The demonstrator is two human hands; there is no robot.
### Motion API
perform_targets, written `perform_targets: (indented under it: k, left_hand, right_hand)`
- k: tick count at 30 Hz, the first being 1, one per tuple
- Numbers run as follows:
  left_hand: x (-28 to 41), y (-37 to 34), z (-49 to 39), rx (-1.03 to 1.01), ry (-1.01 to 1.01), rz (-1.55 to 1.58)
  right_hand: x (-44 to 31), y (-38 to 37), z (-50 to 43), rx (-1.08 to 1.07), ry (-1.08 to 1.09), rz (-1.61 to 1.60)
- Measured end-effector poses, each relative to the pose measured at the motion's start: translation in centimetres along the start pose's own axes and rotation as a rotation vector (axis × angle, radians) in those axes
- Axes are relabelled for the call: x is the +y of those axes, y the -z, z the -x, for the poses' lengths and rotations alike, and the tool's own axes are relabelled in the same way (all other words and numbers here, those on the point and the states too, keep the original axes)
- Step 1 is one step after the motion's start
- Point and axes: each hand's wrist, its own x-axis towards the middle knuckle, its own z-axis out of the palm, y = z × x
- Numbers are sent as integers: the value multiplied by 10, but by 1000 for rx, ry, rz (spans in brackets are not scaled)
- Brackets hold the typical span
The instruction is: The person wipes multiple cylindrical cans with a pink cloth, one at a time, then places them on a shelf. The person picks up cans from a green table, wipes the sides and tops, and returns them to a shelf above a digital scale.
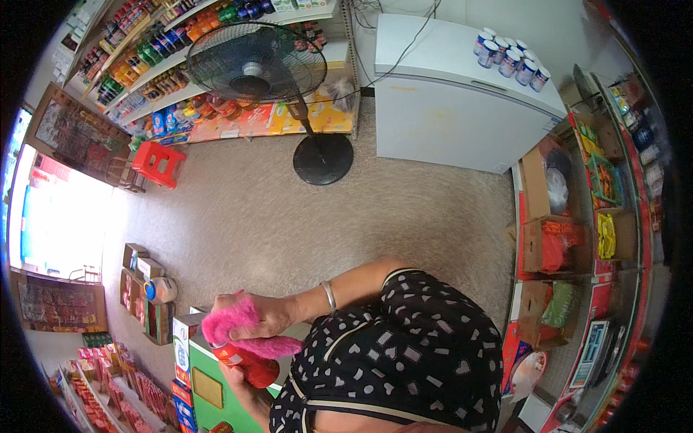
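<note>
My left hand [238, 380] grips a red drink can [260, 371], held tilted in front of my body. My right hand [270, 316], with a silver bangle at its wrist, clasps a fluffy pink cloth [234, 318]. The cloth lies against the silver-rimmed end of the can and drapes along its upper side. Most of the left hand's fingers are hidden behind the can. Below both hands is a green surface [208, 368] with a yellowish rectangular patch. Part of another red can [222, 427] shows at the bottom edge.
A black standing fan [323, 159] is on the floor beside drink shelves. White canisters [509, 62] stand on a white chest freezer [438, 119]. Also around me are a red stool [158, 163], low cartons [158, 322], packaged-goods racks [116, 389] and shelves with a scale [593, 346].
</note>
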Motion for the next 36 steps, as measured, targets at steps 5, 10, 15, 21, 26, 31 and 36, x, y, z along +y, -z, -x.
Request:
perform_targets:
  k: [5,10,15,21,26,31,36]
  left_hand:
    - [-8,-10,-14,113,42,-4]
    - [-26,-11,-11,486,8,-15]
    - [-20,-13,4,856,-296,133]
    - [-31,-15,100,1188,-627,131]
    - [-40,-71,155,1481,-581,-205]
    - [-90,-137,228,1658,-494,-733]
    - [-116,-258,307,1940,-462,-600]
  right_hand:
    - [22,4,-9,56,-294,-94]
    - [81,-24,-1,161,-457,-88]
    - [67,-51,27,-84,-517,-97]
    - [51,-110,91,-409,-1190,-578]
    - [18,-136,122,-560,-1481,-975]
    - [-33,-140,170,-831,-1755,-991]
    - [-96,-124,257,-1263,-1799,-1037]
